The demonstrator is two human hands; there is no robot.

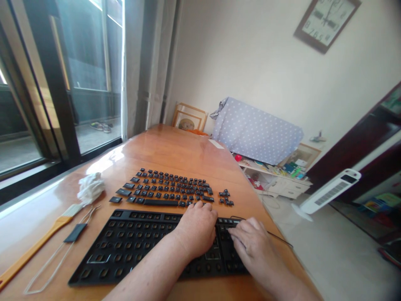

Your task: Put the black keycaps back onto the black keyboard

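Note:
A black keyboard [125, 244] with its keycaps removed lies on the wooden table [175, 150] in front of me. Behind it the loose black keycaps [166, 190] are laid out in rows, with a small separate group [226, 197] to the right. My left hand [196, 228] rests knuckles-up over the keyboard's back edge, fingers curled down by the nearest keycaps; what they hold is hidden. My right hand [250, 242] lies over the keyboard's right end, fingers bent and close together, touching the frame.
Left of the keyboard lie a wire keycap puller [67, 246], an orange-handled brush [34, 246] and a crumpled white cloth [90, 187]. The table's right edge drops to the floor, where a white fan [328, 190] and cluttered shelves [275, 175] stand. A window is at left.

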